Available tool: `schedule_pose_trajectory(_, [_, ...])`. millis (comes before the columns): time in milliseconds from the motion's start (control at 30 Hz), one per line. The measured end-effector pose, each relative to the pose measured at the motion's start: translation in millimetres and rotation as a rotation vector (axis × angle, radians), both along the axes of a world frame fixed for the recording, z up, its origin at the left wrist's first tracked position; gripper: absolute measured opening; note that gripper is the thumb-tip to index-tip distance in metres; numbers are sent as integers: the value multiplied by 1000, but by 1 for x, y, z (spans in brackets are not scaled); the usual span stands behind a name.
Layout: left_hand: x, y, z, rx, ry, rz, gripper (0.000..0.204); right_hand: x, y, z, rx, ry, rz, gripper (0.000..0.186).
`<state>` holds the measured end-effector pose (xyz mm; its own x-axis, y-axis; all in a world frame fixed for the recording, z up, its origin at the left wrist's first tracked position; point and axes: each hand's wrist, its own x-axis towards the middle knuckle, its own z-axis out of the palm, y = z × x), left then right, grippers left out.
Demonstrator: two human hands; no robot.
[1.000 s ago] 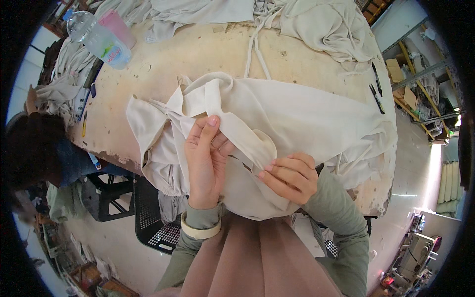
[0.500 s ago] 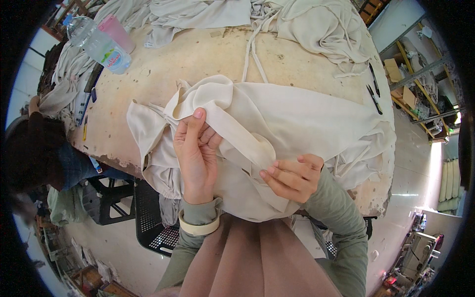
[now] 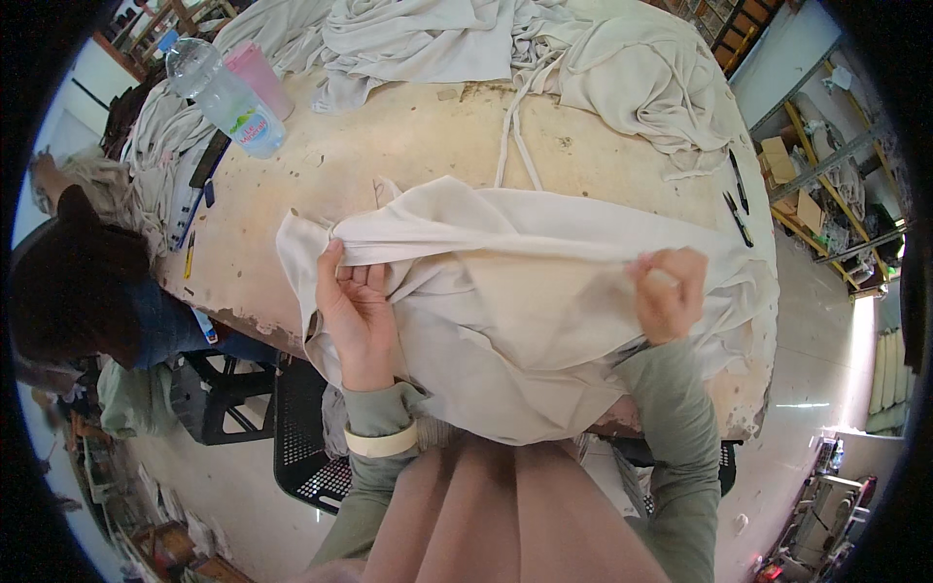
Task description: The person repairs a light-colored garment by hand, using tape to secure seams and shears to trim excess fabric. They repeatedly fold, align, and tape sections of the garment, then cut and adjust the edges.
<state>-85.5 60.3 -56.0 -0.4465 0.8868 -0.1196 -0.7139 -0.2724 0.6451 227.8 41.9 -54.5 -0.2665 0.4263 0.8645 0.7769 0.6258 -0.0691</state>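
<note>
A cream cloth garment (image 3: 525,374) lies rumpled across the near part of the table, its folds hanging over the front edge. My left hand (image 3: 360,316) pinches the gathered edge at the garment's left side, thumb on top and fingers curled underneath. Farther right, my right hand (image 3: 671,291) is closed on the same edge and slightly smeared by motion. Between the two hands the edge runs nearly straight, pulled taut. Two thin cream ties (image 3: 505,141) extend behind the garment toward the far cloth.
Pale cloth heaps (image 3: 418,44) cover the table's far side. A clear bottle (image 3: 233,107) and pink cup (image 3: 260,78) stand back left, near a yellow cutter (image 3: 189,255). Black snips (image 3: 739,222) lie at right. Another person (image 3: 78,282) sits at left beside a black stool (image 3: 219,389).
My right hand has moved right and slightly up, drawing the edge out from a loose loop into a taut line. My left hand has shifted left and down, still holding the cloth.
</note>
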Motion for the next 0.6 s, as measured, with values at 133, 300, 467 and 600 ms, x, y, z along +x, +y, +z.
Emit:
schedule_pose_trajectory(133, [-24,-22,-15,86,-183,-76,25,28,23,-18,90,496,-192,22])
schedule_pose_trajectory(300, [-70,-66,-20,-60,586,-132,27,100,43,-15,-17,1093,-443,17])
schedule_pose_trajectory(467, [-35,-67,-26,-229,1467,-215,49,39,21,-22,-1158,923,201,70])
schedule_pose_trajectory(600, [41,-47,-13,4,1213,-790,57,-68,-24,-27,-1008,0,104,111])
